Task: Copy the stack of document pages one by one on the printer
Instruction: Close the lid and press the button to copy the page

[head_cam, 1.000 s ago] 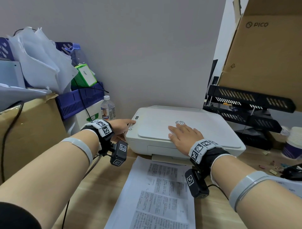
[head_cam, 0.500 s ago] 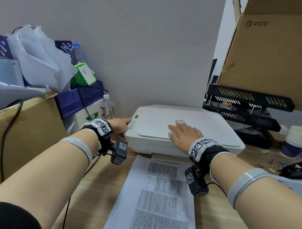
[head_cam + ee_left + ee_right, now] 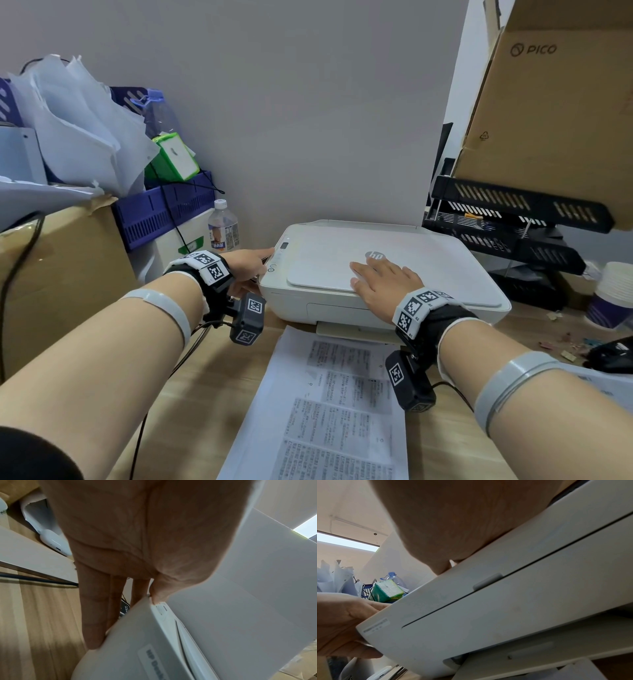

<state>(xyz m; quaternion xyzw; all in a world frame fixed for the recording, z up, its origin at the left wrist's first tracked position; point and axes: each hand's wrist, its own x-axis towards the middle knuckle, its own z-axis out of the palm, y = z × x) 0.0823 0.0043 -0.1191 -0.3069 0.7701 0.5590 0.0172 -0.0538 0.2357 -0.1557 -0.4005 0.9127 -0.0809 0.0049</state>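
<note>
Printer (image 3: 383, 277) sits on desk against wall, lid closed, long axis left-right, output slot facing the person. Right hand (image 3: 385, 282) laid flat on lid, fingers spread. Left hand (image 3: 248, 265) holds left corner, thumb on control strip, fingers straight. Lid best kept pressed evenly while button is pushed. Printed pages (image 3: 329, 411) lie lengthwise in front.

We see the white printer (image 3: 376, 281) sitting level at about one o'clock on the surface (image 3: 212, 394), its flat scanner lid closed, a grey round logo on top and a small control panel along its left edge. At six o'clock from it, the printed document pages (image 3: 329, 411) lie flat, their far edge just beside the printer's front.
</note>
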